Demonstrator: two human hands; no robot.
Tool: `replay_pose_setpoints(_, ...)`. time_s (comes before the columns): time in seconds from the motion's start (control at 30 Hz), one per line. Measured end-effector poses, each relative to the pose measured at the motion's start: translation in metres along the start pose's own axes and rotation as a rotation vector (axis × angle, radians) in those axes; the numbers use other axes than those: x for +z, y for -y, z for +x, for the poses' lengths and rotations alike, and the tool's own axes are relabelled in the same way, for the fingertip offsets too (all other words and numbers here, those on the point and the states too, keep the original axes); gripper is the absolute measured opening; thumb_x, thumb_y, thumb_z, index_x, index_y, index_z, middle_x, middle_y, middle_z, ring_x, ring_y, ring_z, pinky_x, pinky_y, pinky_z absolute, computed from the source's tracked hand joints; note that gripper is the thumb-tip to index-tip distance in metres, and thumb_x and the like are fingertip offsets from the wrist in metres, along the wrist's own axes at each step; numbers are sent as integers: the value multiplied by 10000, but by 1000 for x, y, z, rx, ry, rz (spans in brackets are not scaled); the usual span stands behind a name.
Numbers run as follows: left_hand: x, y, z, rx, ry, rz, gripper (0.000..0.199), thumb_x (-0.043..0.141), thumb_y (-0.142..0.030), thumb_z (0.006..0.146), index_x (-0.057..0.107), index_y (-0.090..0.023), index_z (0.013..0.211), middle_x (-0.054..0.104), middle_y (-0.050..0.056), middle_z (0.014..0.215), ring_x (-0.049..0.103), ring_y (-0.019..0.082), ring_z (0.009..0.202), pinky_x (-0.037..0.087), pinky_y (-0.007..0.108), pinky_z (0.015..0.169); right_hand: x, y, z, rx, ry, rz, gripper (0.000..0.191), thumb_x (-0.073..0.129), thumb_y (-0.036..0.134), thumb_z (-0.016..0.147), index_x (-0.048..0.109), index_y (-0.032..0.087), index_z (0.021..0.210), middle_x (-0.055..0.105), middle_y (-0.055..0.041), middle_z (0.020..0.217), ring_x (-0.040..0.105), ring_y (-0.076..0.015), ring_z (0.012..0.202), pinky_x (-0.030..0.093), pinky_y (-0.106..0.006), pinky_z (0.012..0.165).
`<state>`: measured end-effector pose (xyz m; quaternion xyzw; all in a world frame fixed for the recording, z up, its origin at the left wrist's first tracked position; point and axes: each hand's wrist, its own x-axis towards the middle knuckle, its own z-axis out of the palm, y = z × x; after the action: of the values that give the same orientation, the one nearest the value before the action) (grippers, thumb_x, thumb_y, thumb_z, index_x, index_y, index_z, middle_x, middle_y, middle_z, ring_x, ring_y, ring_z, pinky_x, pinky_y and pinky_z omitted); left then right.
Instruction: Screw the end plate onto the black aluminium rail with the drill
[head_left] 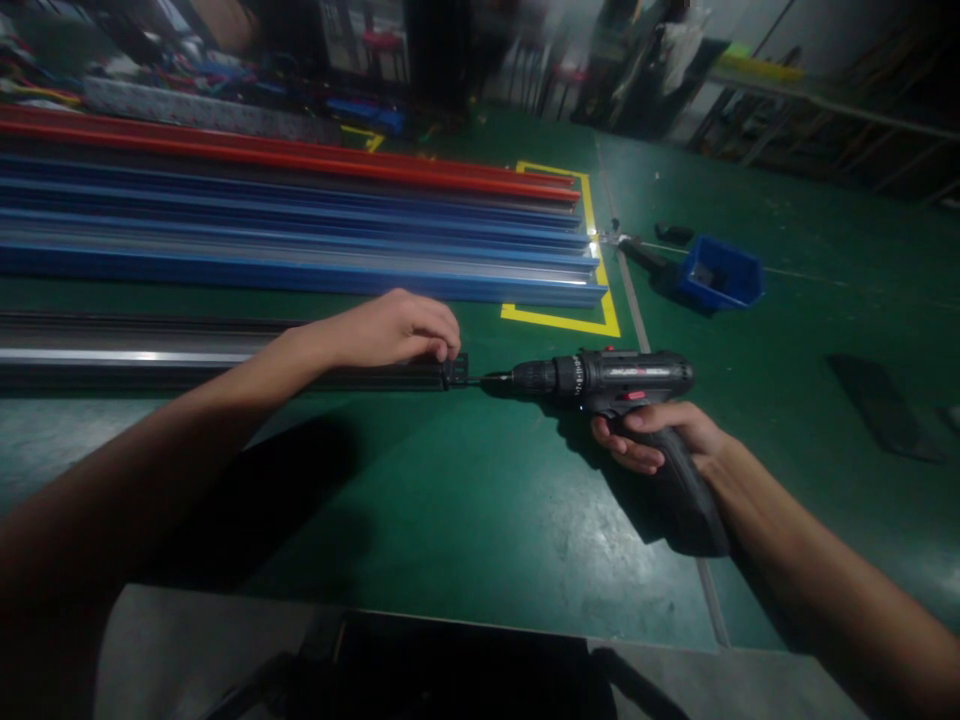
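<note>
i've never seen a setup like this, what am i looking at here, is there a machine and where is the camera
There is no robot here: the work is done by a person's two bare hands. The single picture comes from a camera worn on that person's head, looking forward and down.

The right hand grips a black power drill, its bit pointing left towards the end of a dark rail. The left hand is at that end; whether it grips anything is hard to tell.

All this is on a green tabletop. Farther back lie blue rails and a red rail, their right ends within yellow tape. Beyond the drill, to the right, sits a blue bin. The background is too blurred to read well.
</note>
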<state>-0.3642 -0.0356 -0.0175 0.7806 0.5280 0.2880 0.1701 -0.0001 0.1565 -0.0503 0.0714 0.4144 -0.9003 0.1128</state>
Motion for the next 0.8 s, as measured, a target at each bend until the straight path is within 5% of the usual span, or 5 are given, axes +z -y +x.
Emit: replay_pose_setpoints(0.8, 0, 0, 0, 11, 2, 14, 202, 611, -228, 961, 801, -225, 891, 787, 9, 950, 720, 114, 838, 526, 216, 802, 1, 0, -1, 12, -40, -7, 229, 701, 226, 929, 747, 21, 1017, 672, -71, 831, 466, -38, 483, 525, -171, 515)
